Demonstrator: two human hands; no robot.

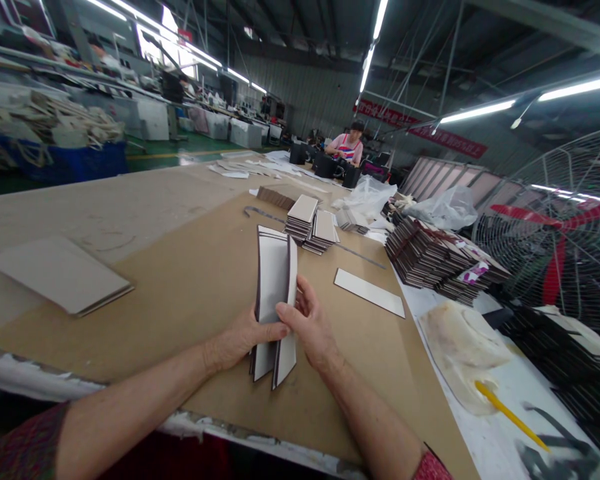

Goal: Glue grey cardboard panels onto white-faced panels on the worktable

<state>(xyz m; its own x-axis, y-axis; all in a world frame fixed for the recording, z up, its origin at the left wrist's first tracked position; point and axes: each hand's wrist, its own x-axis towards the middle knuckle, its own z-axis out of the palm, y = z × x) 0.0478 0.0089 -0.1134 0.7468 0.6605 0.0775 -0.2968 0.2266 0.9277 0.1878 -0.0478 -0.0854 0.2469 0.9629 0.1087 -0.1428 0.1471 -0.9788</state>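
Several narrow white boards with dark edges (273, 287) stand upright on the brown table covering, fanned slightly apart. My left hand (245, 337) grips them from the left, its thumb across their front. On the right, my right hand (307, 320) holds the nearer boards, thumb on the face and fingers behind. A single white strip (370, 292) lies flat to the right. Beyond my hands sit two short stacks of similar boards (301, 210), (324, 228).
Grey boards (60, 273) lie at the left. Tall stacks of dark-edged boards (430, 250), a stained cloth or bag (460, 347) and a yellow-handled tool (513, 417) are on the right, near a large fan (555, 227). A person (349, 145) works at the far end.
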